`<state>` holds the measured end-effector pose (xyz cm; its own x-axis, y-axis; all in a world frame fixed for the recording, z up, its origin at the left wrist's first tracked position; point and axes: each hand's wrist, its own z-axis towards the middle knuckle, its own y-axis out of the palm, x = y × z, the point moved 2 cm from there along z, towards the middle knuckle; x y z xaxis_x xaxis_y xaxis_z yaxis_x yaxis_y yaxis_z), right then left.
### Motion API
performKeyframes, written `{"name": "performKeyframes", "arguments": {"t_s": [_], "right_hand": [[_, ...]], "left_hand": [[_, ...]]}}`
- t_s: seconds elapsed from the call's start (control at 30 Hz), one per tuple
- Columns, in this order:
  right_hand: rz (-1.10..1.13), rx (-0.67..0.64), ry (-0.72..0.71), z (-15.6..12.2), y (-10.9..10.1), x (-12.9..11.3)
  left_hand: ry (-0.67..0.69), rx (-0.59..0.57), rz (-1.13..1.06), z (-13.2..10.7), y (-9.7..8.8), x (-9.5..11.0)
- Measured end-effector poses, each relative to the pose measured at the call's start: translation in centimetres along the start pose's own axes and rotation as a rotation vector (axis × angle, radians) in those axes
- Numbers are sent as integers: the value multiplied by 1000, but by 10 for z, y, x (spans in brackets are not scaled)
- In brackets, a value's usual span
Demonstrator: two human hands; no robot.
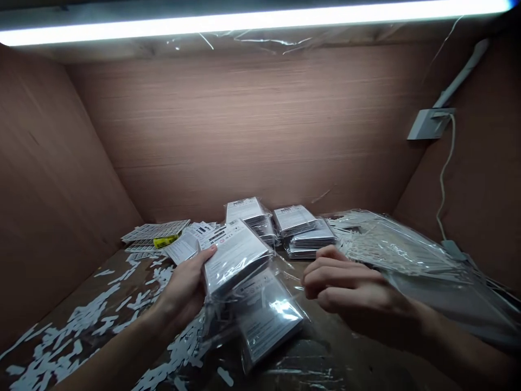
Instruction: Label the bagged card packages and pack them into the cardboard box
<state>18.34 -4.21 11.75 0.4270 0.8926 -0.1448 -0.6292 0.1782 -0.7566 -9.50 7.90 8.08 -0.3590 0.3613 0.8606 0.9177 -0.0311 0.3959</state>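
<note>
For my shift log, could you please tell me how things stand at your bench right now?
Left hand gripping a plastic-wrapped packet. Right hand free, beside a clear plastic bag. Second wrapped packet lying between the hands.

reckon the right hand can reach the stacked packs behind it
Probably yes. The right hand sits just in front of the stacked plastic-sleeved packs, nothing visible between them; the clear-wrapped bundle lies to its right, not across the way.

Left hand [183,288] gripping; right hand [345,285] loosely curled.
</note>
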Motion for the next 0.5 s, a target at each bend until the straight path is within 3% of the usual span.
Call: {"name": "performKeyframes", "arguments": {"t_s": [0.1, 0.2, 0.3, 0.4, 0.5], "right_hand": [[42, 8, 164, -4, -7, 4], [107, 87, 249, 9, -19, -2], [-28, -5, 350, 33, -23, -14], [-207, -92, 550, 50, -23, -23], [-234, -78, 680, 52, -19, -24]], "left_hand": [[21, -36, 4, -3, 6, 4], [-37, -56, -24, -8, 13, 6], [-113, -99, -66, -11, 17, 3], [-133, -121, -102, -11, 17, -1], [-97, -101, -102, -13, 18, -5]]}}
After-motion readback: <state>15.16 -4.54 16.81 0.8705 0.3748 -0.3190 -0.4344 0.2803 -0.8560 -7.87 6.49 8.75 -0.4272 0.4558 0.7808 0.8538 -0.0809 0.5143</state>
